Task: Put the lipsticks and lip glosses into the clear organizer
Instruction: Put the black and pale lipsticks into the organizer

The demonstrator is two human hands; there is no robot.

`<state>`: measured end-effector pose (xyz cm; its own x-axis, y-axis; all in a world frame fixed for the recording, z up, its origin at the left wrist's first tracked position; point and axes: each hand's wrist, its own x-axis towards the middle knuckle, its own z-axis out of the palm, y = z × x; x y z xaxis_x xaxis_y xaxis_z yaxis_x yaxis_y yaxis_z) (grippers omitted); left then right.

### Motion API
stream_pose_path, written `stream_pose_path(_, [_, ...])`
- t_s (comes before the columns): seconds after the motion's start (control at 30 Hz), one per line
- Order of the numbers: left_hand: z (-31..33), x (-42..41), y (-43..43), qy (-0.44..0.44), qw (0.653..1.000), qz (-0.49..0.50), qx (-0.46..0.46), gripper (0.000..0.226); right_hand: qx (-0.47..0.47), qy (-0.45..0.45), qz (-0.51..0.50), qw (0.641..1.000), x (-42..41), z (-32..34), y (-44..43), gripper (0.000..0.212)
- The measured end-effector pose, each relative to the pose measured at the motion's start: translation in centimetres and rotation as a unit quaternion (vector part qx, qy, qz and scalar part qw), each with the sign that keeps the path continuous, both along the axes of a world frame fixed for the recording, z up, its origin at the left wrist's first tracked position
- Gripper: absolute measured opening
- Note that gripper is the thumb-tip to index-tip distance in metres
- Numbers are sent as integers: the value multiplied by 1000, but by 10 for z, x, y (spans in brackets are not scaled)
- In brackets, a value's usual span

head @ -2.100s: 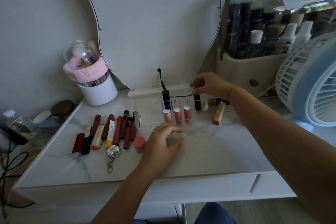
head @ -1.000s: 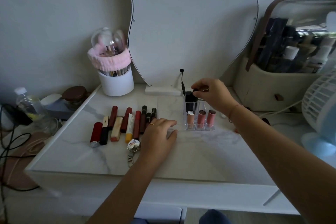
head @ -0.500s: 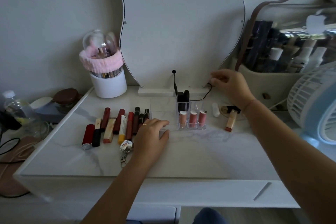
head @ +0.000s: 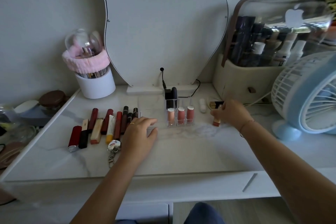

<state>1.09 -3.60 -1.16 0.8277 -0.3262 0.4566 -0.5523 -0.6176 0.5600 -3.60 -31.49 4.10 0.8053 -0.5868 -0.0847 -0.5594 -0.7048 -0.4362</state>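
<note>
Item: gold lipstick [head: 217,119], long axis twelve-to-six, under the right hand's [head: 231,114] fingertips (grip undeterminable). Left hand [head: 141,132] flat, open, farther off at nine o'clock of the organizer [head: 174,112].

A clear organizer [head: 180,112] stands at the frame's centre, three pink tubes [head: 181,115] upright in its front row, two dark ones [head: 171,94] behind. A row of red, black and beige lipsticks [head: 103,127] lies at centre-left. Right of the organizer lie a white tube [head: 202,105] and a gold-and-pink one [head: 216,121].
</note>
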Motion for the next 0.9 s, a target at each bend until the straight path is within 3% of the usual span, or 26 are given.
stream_pose_path(0.1, [0, 0, 0, -1, 1000, -1, 1, 25, 6, -17, -6, 1000, 2, -1, -1, 25])
stream_pose_path(0.4, [-1, 2, 0, -4, 1000, 0, 1, 25, 75, -177, 2, 981, -5, -4, -6, 22])
stream_pose_path(0.6, [-1, 1, 0, 1, 1000, -1, 3, 26, 274, -294, 87, 911, 0, 19, 5, 28])
stream_pose_path(0.8, [0, -1, 0, 7, 1000, -2, 0, 26, 334, -358, 153, 858, 29, 40, 25, 25])
stream_pose_path(0.9, [1, -1, 0, 9, 1000, -3, -2, 26, 326, -343, 190, 860, 44, 41, 36, 20])
